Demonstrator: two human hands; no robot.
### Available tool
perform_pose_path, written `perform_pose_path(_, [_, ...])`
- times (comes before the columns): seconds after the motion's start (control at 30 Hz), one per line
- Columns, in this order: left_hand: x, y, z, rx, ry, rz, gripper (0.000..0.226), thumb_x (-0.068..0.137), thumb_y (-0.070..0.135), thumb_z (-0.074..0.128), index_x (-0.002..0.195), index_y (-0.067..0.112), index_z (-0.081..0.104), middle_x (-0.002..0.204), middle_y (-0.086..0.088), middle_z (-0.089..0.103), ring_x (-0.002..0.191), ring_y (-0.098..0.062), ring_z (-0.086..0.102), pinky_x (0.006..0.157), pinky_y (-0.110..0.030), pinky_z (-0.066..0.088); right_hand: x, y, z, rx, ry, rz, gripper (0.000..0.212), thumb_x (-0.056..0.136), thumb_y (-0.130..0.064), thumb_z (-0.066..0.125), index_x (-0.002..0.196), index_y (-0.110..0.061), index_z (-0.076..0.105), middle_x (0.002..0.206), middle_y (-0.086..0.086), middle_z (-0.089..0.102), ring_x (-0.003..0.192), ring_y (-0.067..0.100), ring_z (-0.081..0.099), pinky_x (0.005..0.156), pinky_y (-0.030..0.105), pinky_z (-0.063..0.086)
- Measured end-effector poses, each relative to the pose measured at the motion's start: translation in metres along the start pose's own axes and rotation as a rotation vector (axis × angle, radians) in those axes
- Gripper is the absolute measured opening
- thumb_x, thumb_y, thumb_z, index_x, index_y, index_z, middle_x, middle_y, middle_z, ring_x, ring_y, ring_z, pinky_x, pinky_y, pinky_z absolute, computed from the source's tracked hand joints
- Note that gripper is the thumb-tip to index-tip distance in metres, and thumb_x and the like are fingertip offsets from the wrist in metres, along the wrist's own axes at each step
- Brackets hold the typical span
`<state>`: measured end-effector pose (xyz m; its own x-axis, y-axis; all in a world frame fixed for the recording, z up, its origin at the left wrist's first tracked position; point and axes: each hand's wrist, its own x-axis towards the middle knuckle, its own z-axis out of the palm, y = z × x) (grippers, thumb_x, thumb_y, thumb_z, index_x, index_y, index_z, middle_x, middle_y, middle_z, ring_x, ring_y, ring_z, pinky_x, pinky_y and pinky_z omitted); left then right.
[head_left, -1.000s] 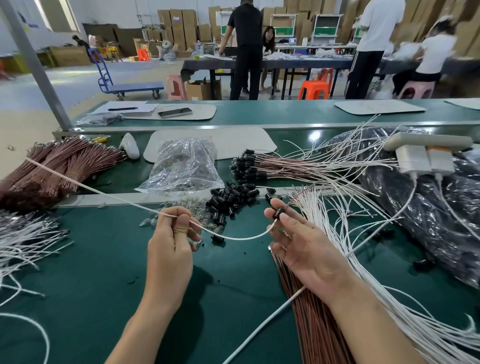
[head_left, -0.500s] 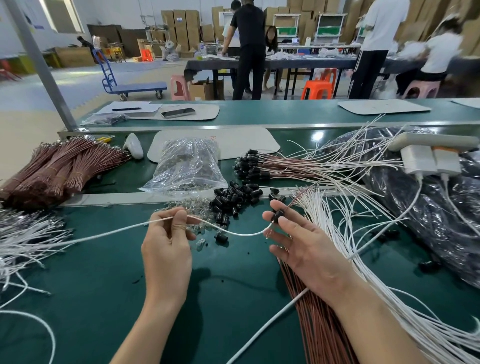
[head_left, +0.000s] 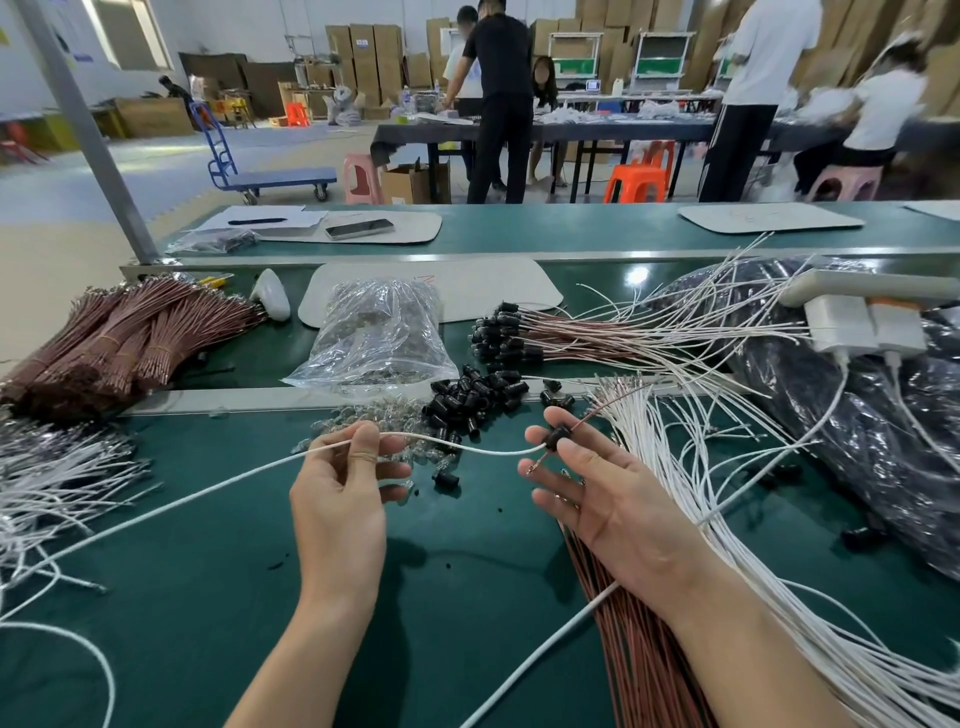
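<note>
Left hand (head_left: 337, 493) pinches white wire (head_left: 483, 451); right hand (head_left: 608, 499) pinches black cap (head_left: 558, 435) at the wire's end. Both over near tabletop (head_left: 208, 597). Cap pile (head_left: 470, 397) just beyond; wire bundle (head_left: 727, 519) crowds right.

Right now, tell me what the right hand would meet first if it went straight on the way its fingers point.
Probably the pile of loose black caps, up and left of the right hand; height is unclear, so it might pass over them.

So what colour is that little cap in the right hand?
Black, clearest in the head view: right hand pinches the cap, left hand holds a white wire.
</note>
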<state>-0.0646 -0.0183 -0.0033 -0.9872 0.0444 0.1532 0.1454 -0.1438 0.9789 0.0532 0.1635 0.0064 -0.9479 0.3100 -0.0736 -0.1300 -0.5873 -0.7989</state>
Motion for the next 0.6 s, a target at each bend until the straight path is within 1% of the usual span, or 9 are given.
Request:
perform_pose_path(0.1, [-0.0016,-0.0001,0.0026,-0.043,-0.038,-0.057,0.026,0.103,0.032,0.054,0.104,0.007,0.064,0.092,-0.001,0.077,0.07,-0.013,0.07,0.057,-0.022,0.056,0.0001,0.0011,0.0012,0.006,0.006,0.001,0.033,0.086,-0.016,0.068,0.117,-0.023,0.075,0.124,0.009,0.071,0.098,0.025,0.074,0.073,0.029,0.06])
perform_pose_path(0.17, [-0.0023,0.0008,0.0034,-0.09,-0.053,-0.106,0.032,0.102,0.034,0.054,0.105,0.004,0.064,0.095,-0.002,0.078,0.07,-0.012,0.07,0.057,-0.021,0.056,0.0002,0.0011,0.0013,0.031,0.009,-0.002,0.033,0.086,-0.016,0.068,0.118,-0.023,0.075,0.125,0.01,0.071,0.098,0.025,0.074,0.074,0.03,0.061])
perform_pose_path(0.37, [-0.0034,0.0036,0.0028,-0.21,-0.056,-0.227,0.029,0.101,0.033,0.055,0.104,0.006,0.064,0.097,-0.003,0.078,0.071,-0.01,0.07,0.058,-0.02,0.056,-0.0005,0.0002,0.0004,0.109,-0.02,0.015,0.03,0.089,-0.011,0.066,0.116,-0.022,0.076,0.126,0.01,0.07,0.1,0.027,0.073,0.073,0.031,0.061])
perform_pose_path(0.5, [-0.0047,0.0059,0.0038,-0.265,-0.062,-0.26,0.025,0.101,0.031,0.056,0.105,0.008,0.063,0.094,-0.002,0.078,0.071,-0.013,0.072,0.057,-0.02,0.056,-0.0011,0.0004,0.0008,0.109,-0.046,0.034,0.029,0.091,-0.01,0.065,0.116,-0.02,0.075,0.129,0.012,0.068,0.103,0.029,0.072,0.076,0.031,0.061])
perform_pose_path(0.6, [-0.0044,0.009,0.0049,-0.319,-0.102,-0.306,0.028,0.097,0.034,0.06,0.104,0.008,0.065,0.09,-0.001,0.077,0.068,-0.013,0.071,0.056,-0.021,0.056,-0.0021,0.0001,0.0023,0.117,-0.049,0.047,0.027,0.091,-0.01,0.065,0.113,-0.019,0.076,0.129,0.015,0.068,0.101,0.028,0.073,0.076,0.031,0.061])
